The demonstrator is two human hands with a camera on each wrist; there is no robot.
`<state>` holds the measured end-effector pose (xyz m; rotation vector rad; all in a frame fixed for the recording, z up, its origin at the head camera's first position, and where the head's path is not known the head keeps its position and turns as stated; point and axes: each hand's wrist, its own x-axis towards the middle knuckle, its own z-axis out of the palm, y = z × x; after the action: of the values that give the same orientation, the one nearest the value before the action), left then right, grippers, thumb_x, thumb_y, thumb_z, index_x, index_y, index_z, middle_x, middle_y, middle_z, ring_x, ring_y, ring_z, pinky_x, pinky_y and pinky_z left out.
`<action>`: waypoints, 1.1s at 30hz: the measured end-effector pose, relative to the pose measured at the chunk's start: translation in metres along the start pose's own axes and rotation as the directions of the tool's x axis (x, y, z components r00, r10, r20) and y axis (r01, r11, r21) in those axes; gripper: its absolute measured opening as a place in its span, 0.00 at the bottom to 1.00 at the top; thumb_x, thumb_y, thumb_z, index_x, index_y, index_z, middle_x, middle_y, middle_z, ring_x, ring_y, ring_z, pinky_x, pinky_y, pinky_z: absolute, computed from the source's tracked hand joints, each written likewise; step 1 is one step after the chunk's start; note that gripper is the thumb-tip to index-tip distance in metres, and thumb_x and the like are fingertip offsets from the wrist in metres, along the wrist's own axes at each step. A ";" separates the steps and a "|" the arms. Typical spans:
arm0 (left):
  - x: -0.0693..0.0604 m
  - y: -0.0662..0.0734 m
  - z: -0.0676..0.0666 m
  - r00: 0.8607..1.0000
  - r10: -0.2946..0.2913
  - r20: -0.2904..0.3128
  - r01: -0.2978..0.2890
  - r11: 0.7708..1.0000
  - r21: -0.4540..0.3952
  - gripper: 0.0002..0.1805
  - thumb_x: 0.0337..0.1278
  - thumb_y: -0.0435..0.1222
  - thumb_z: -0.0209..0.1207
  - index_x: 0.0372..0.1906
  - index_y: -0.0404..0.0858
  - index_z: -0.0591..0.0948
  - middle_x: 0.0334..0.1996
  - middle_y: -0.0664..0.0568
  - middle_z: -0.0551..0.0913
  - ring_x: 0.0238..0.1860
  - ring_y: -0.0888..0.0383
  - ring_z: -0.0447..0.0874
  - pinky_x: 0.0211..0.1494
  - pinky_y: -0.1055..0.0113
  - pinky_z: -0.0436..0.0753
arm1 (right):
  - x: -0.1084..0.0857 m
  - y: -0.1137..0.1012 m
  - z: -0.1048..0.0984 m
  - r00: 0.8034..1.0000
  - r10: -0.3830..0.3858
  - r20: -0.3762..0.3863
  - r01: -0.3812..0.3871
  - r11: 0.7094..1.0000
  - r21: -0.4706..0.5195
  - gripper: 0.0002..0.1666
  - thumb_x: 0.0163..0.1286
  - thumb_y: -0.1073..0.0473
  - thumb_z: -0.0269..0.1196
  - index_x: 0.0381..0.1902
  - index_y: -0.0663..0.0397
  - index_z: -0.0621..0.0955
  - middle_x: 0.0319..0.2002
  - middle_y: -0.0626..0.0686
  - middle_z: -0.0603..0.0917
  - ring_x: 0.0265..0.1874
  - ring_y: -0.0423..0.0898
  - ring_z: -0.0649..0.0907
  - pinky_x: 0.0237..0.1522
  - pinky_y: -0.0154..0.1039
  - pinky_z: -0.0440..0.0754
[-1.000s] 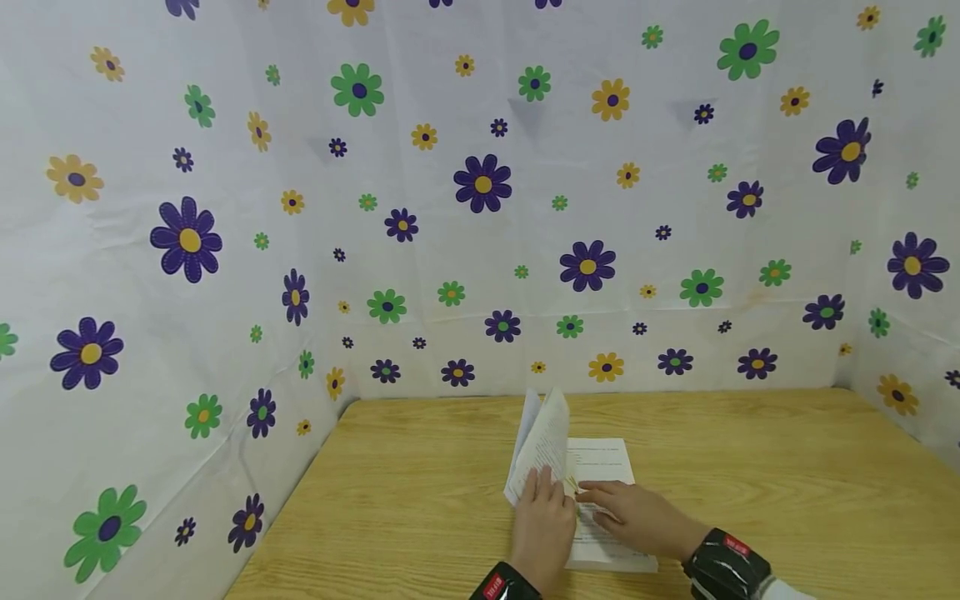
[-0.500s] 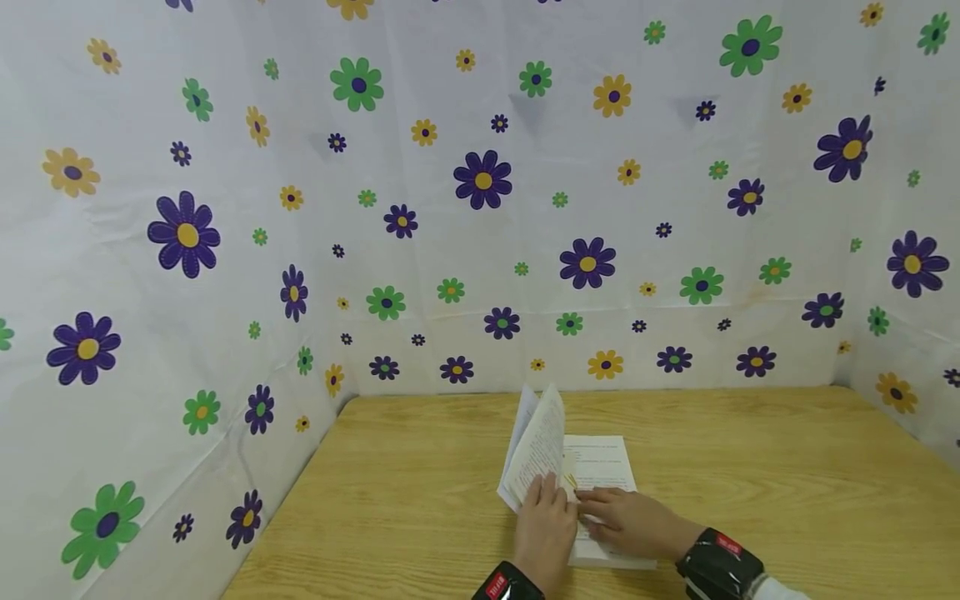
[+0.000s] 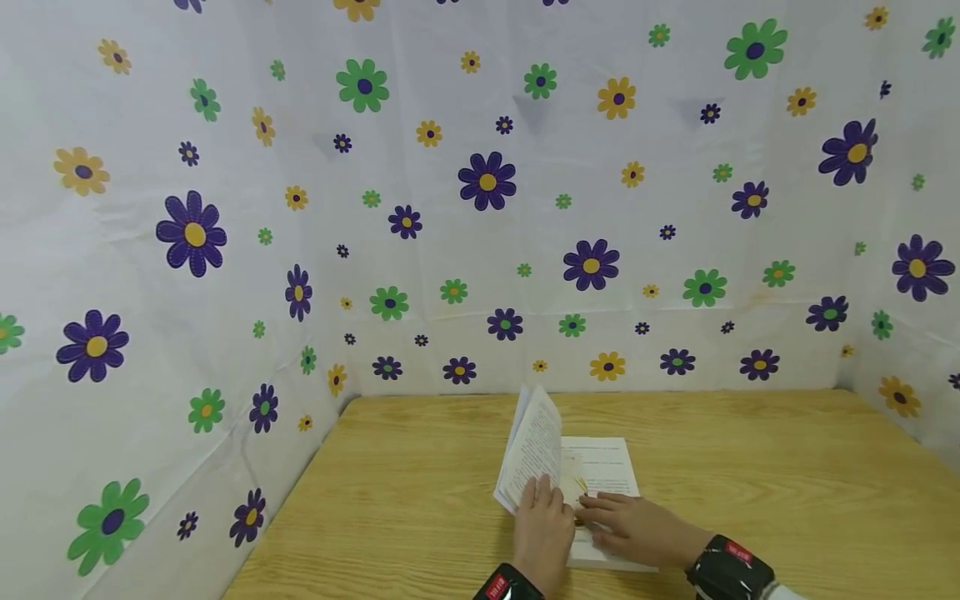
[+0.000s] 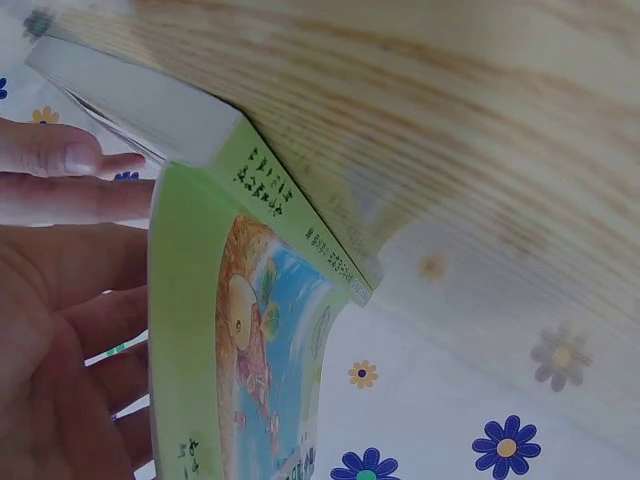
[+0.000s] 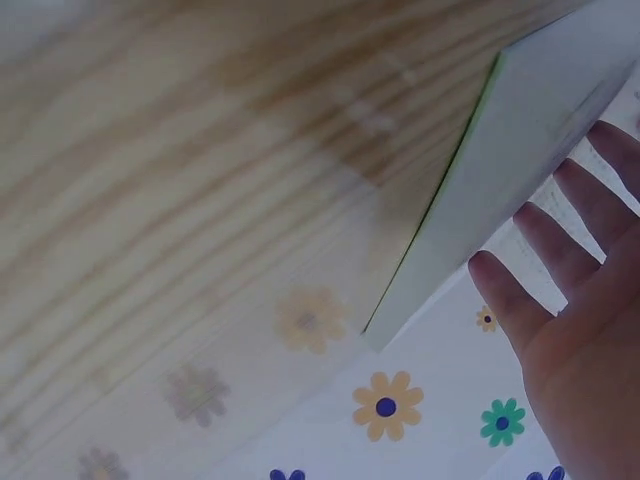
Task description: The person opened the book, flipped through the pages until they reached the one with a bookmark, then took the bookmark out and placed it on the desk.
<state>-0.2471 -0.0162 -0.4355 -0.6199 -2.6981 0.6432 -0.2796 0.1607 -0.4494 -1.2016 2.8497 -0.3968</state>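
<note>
A thick paperback book (image 3: pixel 611 458) lies open on the wooden table, its left part of cover and pages standing up at a slant. Against the inner side of those raised pages (image 3: pixel 536 446) my left hand (image 3: pixel 542 521) presses with extended fingers. In the left wrist view its fingers go behind the green illustrated cover (image 4: pixel 270 350). My right hand (image 3: pixel 633 525) rests palm down on the right-hand page, fingers spread and nearly straight, near the middle of the book. In the right wrist view the fingers (image 5: pixel 560 250) lie over the page above the white page block (image 5: pixel 480 190).
The light wooden table (image 3: pixel 405 483) runs around the book. Behind it and along the sides hangs a white flower-patterned cloth (image 3: pixel 435 267). Black bands (image 3: pixel 731 567) sit on both wrists.
The raised pages have leaned further left, baring more of the printed picture on the right-hand page. The right hand has first shifted slightly left, then back right.
</note>
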 end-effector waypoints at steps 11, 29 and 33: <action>-0.002 -0.001 0.001 0.999 0.008 -0.048 -0.008 1.000 -0.003 0.12 0.54 0.41 0.56 0.43 0.47 0.83 0.49 0.56 0.77 0.59 0.56 0.67 0.61 0.61 0.62 | -0.030 0.018 -0.011 0.957 0.266 -0.113 -0.243 0.953 0.182 0.18 0.69 0.53 0.54 0.52 0.54 0.78 0.54 0.56 0.75 0.55 0.58 0.72 0.52 0.57 0.70; 0.002 0.001 -0.003 0.997 0.017 -0.071 -0.017 1.000 -0.001 0.11 0.55 0.42 0.56 0.42 0.49 0.83 0.46 0.55 0.78 0.57 0.56 0.69 0.59 0.62 0.65 | -0.001 0.032 -0.015 0.704 0.703 -0.103 -0.548 0.630 0.550 0.13 0.64 0.62 0.56 0.26 0.69 0.76 0.18 0.51 0.76 0.14 0.43 0.77 0.18 0.36 0.78; 0.001 0.001 -0.004 0.997 0.015 -0.071 -0.015 1.000 0.001 0.11 0.55 0.43 0.56 0.42 0.49 0.83 0.46 0.55 0.78 0.57 0.56 0.69 0.59 0.61 0.65 | 0.001 0.034 -0.013 0.693 0.718 -0.066 -0.558 0.592 0.581 0.14 0.64 0.60 0.59 0.26 0.69 0.77 0.19 0.52 0.76 0.15 0.43 0.77 0.18 0.36 0.79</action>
<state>-0.2461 -0.0133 -0.4321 -0.6514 -2.6303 0.6142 -0.3059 0.1854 -0.4447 0.0448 2.8187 -1.2708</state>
